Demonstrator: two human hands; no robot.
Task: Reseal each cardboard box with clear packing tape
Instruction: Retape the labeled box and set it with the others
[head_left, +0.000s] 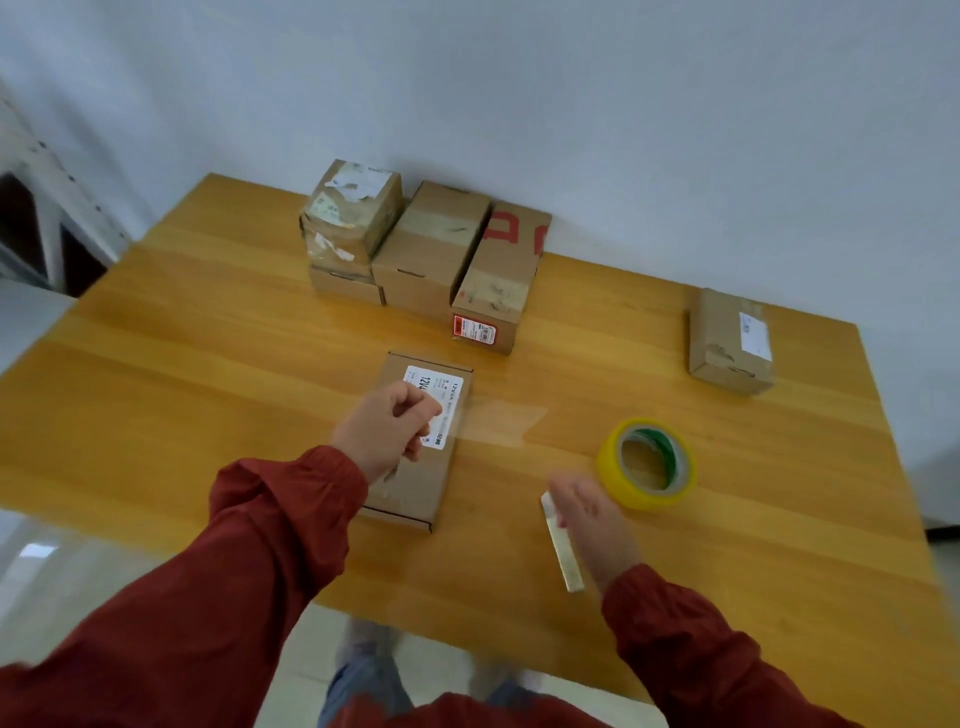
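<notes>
Glossy wooden table (208, 364), rectangular cardboard box (415, 483), transparent tape strip (498, 423), yellow ring-shaped roll (615, 470)

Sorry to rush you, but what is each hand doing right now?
Left hand: pinching the clear tape strip over the box.
Right hand: blurred beside a pale bar; cannot tell.

Honey-coloured wooden table against a plain white wall

The wooden table (208, 374) has a planked, glossy top. Its far edge sits at the white wall (571, 104). Off its left side stands a white frame (47, 208) with dark openings. Pale glossy floor tiles (78, 571) show below its left and near edges. Just under the near edge, blurred, are a pair of light shoes (363, 644) and blue jeans (358, 686).
</notes>
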